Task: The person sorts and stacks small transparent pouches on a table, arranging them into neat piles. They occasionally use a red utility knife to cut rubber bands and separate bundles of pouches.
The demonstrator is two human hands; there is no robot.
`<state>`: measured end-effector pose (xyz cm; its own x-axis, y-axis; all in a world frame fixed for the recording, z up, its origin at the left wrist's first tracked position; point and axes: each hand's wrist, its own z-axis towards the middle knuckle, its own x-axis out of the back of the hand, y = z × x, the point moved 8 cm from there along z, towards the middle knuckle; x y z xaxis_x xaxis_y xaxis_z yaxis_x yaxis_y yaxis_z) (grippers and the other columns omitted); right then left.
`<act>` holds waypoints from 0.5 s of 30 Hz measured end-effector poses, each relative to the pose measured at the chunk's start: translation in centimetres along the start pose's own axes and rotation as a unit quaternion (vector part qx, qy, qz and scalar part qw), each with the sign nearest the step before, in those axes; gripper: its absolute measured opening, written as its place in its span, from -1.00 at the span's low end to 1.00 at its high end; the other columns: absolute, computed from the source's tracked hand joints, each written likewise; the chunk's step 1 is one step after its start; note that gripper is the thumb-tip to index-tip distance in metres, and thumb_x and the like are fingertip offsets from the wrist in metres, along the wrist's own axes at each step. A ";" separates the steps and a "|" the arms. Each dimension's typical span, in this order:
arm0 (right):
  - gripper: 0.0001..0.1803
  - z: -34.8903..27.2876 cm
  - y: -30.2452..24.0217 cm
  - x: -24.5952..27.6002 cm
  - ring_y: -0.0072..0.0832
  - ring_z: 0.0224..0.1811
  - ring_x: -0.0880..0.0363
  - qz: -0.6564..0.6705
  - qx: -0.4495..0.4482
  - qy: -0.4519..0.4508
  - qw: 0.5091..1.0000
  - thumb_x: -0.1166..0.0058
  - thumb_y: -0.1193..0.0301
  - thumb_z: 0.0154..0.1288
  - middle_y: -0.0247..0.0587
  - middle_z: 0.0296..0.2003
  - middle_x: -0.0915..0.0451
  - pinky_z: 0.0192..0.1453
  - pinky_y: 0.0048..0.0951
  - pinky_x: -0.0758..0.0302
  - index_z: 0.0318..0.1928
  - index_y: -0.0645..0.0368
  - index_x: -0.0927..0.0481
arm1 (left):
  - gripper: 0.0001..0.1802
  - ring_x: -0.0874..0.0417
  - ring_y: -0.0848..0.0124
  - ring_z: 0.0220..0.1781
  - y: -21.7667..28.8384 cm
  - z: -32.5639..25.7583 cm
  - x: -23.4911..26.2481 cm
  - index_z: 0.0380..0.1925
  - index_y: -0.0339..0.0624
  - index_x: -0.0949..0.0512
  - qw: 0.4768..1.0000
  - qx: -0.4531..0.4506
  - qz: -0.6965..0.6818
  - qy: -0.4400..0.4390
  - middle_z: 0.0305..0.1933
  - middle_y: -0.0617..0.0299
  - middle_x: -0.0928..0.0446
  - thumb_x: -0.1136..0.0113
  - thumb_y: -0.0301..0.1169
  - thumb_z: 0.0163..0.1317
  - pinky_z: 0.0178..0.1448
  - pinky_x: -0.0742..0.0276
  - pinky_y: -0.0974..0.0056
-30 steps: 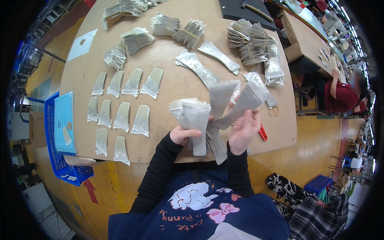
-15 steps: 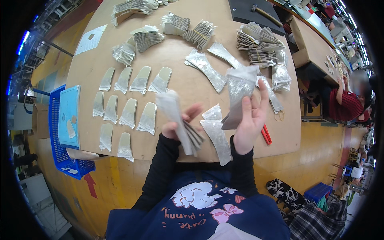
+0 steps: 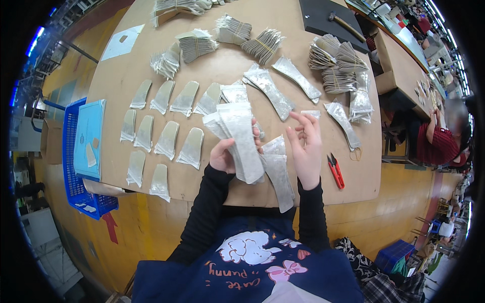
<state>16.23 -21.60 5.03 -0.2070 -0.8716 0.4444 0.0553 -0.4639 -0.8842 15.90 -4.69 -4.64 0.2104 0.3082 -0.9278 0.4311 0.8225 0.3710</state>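
Note:
My left hand (image 3: 223, 155) is wrapped round a fanned stack of silvery-white cut pieces (image 3: 243, 144), long and waisted, held above the table near its front edge. My right hand (image 3: 307, 146) stands just right of that stack, its fingers apart and nothing in them. Below and between the hands lies a loose pile of similar pieces (image 3: 279, 177). Another small pile (image 3: 269, 93) rests beyond my hands, with a further pile (image 3: 296, 79) to its right. Whether my left fingertips touch every piece in the stack is hidden.
Small tapered piles (image 3: 166, 141) stand in rows at the left. Banded bundles (image 3: 198, 45) line the far side, more (image 3: 337, 60) at the right. Red thread snips (image 3: 335, 171) lie right, a hammer (image 3: 347, 26) on a black board. A blue basket (image 3: 76, 189) adjoins the left edge.
The pieces that my right hand held up have left it, and that hand is now empty. My left hand's stack has turned broad side up. The view has shifted slightly.

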 end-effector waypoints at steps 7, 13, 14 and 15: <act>-0.64 -3.1 0.1 -1.6 -0.50 -0.35 -0.47 0.061 -0.007 -0.053 0.997 -0.23 0.53 0.24 -0.18 -0.15 -0.55 -0.22 -0.47 -0.46 0.06 0.25 -0.62 | -0.38 -0.63 0.20 0.10 -1.6 -1.3 2.2 0.27 -0.36 -0.33 0.982 0.049 0.138 0.120 0.12 0.06 -0.55 -0.19 -0.35 0.22 0.20 -0.55 0.10; -0.65 -3.7 0.3 -3.8 -0.47 -0.39 -0.48 0.070 -0.021 -0.060 0.996 -0.29 0.49 0.20 -0.16 -0.29 -0.55 -0.25 -0.46 -0.46 -0.01 0.34 -0.59 | -0.41 -0.59 0.19 0.19 -1.6 -1.7 2.8 0.25 -0.32 -0.37 0.965 0.044 0.212 0.150 0.17 0.04 -0.55 -0.23 -0.43 0.20 0.25 -0.52 0.10; -0.66 -3.7 0.8 -3.6 -0.50 -0.38 -0.48 0.076 -0.036 -0.055 0.995 -0.28 0.49 0.22 -0.18 -0.30 -0.56 -0.25 -0.46 -0.46 -0.01 0.34 -0.58 | -0.40 -0.59 0.21 0.16 -1.6 -1.7 2.7 0.25 -0.31 -0.36 0.965 0.037 0.206 0.155 0.13 0.06 -0.55 -0.23 -0.41 0.20 0.23 -0.52 0.10; -0.68 -3.7 1.6 -3.0 -0.53 -0.38 -0.48 0.077 -0.060 -0.050 0.994 -0.28 0.48 0.24 -0.20 -0.30 -0.56 -0.25 -0.46 -0.46 -0.02 0.33 -0.58 | -0.40 -0.59 0.23 0.12 -1.5 -1.7 2.8 0.26 -0.30 -0.36 0.966 0.033 0.197 0.165 0.08 0.09 -0.55 -0.23 -0.40 0.20 0.21 -0.52 0.10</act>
<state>13.36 -19.09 1.75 -0.1057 -0.9449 0.3098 -0.0391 -0.3073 -0.9508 14.36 -4.29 -7.91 0.0834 0.7361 -0.6717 0.4324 0.5806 0.6899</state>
